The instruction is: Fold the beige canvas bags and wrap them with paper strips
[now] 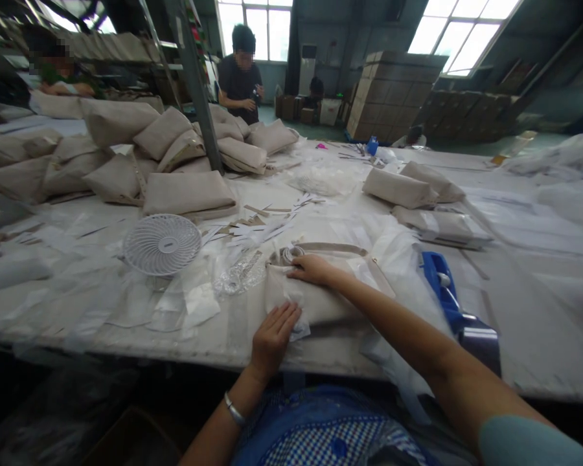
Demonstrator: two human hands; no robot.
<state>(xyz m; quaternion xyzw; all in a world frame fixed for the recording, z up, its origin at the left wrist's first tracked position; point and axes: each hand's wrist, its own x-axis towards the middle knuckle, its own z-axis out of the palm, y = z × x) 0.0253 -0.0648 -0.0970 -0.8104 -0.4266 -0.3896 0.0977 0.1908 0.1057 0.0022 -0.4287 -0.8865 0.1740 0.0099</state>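
A beige bag lies flat on the white table in front of me, with clear plastic at its right side. My left hand rests on the bag's near left part, palm down, its fingers stretched out. Farther back, my right hand reaches across the bag to its upper left corner, beside a pale rolled strap or cord. The fingertips of the right hand are bent at that corner, and whether they pinch anything is too small to tell. A small piece of clear plastic lies by the left fingertips.
A white round fan and a clear plastic packet are to the left. On the right lies a blue tape dispenser. Beige bags pile up at the back left around a metal post; more lie back right. A person stands behind.
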